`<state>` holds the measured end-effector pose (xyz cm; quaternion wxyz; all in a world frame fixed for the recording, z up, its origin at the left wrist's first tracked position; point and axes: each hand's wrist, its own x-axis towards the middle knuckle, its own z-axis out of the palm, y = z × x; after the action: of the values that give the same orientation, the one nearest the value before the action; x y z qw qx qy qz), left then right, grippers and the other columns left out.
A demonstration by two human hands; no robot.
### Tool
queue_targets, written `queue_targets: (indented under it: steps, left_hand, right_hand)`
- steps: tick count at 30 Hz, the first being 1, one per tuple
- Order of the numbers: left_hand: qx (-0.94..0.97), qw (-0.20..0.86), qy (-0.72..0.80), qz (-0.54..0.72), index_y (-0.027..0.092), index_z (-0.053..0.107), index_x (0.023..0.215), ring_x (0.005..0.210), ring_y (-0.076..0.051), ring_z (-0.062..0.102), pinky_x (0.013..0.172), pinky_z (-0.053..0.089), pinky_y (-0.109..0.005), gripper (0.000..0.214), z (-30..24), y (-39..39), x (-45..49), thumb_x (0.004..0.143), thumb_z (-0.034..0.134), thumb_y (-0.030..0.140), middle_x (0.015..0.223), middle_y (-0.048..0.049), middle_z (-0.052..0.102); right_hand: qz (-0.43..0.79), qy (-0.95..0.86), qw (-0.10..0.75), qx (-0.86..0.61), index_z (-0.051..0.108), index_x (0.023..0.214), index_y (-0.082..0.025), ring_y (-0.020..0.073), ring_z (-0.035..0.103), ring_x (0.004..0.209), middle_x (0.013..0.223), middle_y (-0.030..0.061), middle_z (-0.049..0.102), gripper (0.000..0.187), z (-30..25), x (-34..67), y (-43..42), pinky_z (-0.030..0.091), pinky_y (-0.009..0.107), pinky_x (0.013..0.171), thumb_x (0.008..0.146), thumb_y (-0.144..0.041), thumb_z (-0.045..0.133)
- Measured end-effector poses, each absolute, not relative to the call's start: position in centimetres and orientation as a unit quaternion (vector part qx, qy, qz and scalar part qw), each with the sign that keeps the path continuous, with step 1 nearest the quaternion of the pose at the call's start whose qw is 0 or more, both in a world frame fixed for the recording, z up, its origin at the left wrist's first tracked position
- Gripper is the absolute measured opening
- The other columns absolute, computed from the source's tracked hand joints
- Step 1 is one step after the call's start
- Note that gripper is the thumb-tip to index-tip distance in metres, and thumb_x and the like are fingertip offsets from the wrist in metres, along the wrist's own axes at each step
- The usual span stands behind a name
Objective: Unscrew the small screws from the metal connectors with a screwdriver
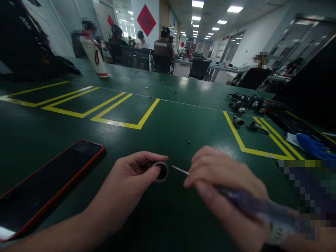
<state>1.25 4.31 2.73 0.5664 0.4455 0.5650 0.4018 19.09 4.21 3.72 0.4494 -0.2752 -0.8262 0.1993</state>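
Green table (189,117): pale container (96,57), contents hidden; left fingers (148,176) clamped on hollow metal piece (163,171), right fingers (210,166) around screwdriver (249,203).

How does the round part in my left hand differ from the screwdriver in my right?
The round part is short with a dark, round opening; the screwdriver is long with a thin shaft. Your left hand pinches the round part near its rim, while your right hand wraps the screwdriver. Both are hand-held.
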Motion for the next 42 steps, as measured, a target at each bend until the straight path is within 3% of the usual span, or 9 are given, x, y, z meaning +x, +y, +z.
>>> queue_targets:
  steps: [3,6,11,19,23,28,32,36,42]
  left_hand:
    - [0.42,0.581,0.58,0.387,0.019,0.072,0.082,0.074,-0.014,0.066,0.067,0.051,-0.022,0.013,3.2,4.2,1.4,0.07,0.067,0.019,0.08,-0.0026,0.073]
    - [0.389,0.597,0.586,0.386,0.019,0.072,0.083,0.078,-0.017,0.066,0.072,0.052,-0.026,0.016,3.6,4.0,1.6,0.069,0.066,0.017,0.083,-0.0037,0.073]
    - [0.373,0.62,0.576,0.379,0.019,0.072,0.083,0.081,-0.019,0.067,0.077,0.051,-0.03,0.017,3.5,4.0,1.4,0.068,0.064,0.017,0.086,-0.0041,0.074]
    - [0.383,0.617,0.576,0.376,0.019,0.072,0.083,0.082,-0.02,0.067,0.077,0.051,-0.03,0.017,3.4,4.1,1.5,0.068,0.064,0.017,0.086,-0.0043,0.074]
    - [0.369,0.626,0.572,0.381,0.019,0.072,0.084,0.083,-0.02,0.067,0.077,0.052,-0.03,0.018,3.4,4.1,1.4,0.068,0.065,0.016,0.088,-0.0046,0.074]
    - [0.338,0.659,0.543,0.395,0.022,0.071,0.093,0.092,-0.022,0.066,0.078,0.053,-0.03,0.025,3.2,3.8,1.1,0.068,0.068,0.019,0.098,-0.004,0.073]
    - [0.352,0.645,0.554,0.39,0.022,0.071,0.094,0.092,-0.022,0.066,0.084,0.05,-0.032,0.027,3.2,3.8,1.0,0.067,0.071,0.021,0.095,-0.0036,0.073]
    - [0.368,0.626,0.558,0.401,0.021,0.071,0.093,0.088,-0.019,0.067,0.082,0.05,-0.029,0.028,3.4,3.9,1.2,0.065,0.073,0.018,0.09,-0.0031,0.074]
    - [0.372,0.62,0.536,0.436,0.021,0.072,0.085,0.075,-0.012,0.067,0.067,0.05,-0.017,0.025,3.3,3.7,1.4,0.061,0.074,0.013,0.077,-0.0005,0.074]
  right_hand:
    - [0.353,-0.721,0.481,-0.352,0.062,0.065,-0.016,0.0141,0.058,0.055,0.059,0.0025,0.061,0.019,4.4,20.6,6.6,0.047,0.028,0.052,0.078,-0.016,0.049]
    - [0.46,-0.686,0.349,-0.442,0.058,0.055,-0.015,0.0119,0.055,0.047,0.054,0.0019,0.059,0.021,4.3,22.0,9.3,0.043,0.025,0.047,0.073,-0.018,0.048]
    - [0.39,-0.692,0.207,-0.571,0.055,0.048,-0.015,0.0108,0.05,0.042,0.044,0.0017,0.055,0.024,4.0,23.3,11.4,0.038,0.024,0.044,0.069,-0.018,0.046]
    - [0.345,-0.721,0.161,-0.579,0.057,0.048,-0.015,0.0112,0.049,0.042,0.041,0.0016,0.052,0.026,3.4,23.4,11.7,0.037,0.025,0.046,0.07,-0.02,0.045]
    - [0.374,-0.711,0.176,-0.568,0.057,0.048,-0.014,0.0111,0.05,0.041,0.042,0.0015,0.053,0.025,2.6,23.7,12.0,0.037,0.025,0.046,0.07,-0.02,0.046]
    - [0.551,-0.578,0.309,-0.516,0.054,0.047,-0.015,0.0098,0.047,0.038,0.045,0.0014,0.053,0.019,1.2,23.7,12.5,0.036,0.024,0.043,0.064,-0.021,0.048]
    - [0.644,-0.53,0.406,-0.375,0.054,0.049,-0.016,0.0125,0.048,0.045,0.042,-0.0001,0.049,0.02,1.9,22.5,11.5,0.039,0.026,0.049,0.067,-0.021,0.045]
    - [0.585,-0.624,0.446,-0.264,0.058,0.058,-0.016,0.0149,0.054,0.057,0.052,0.0017,0.056,0.019,3.8,20.7,8.5,0.043,0.029,0.057,0.074,-0.019,0.048]
    - [0.279,-0.869,0.35,-0.21,0.06,0.074,-0.013,0.0138,0.054,0.066,0.067,0.0044,0.061,0.015,4.6,19.3,5.4,0.043,0.029,0.065,0.078,-0.007,0.047]
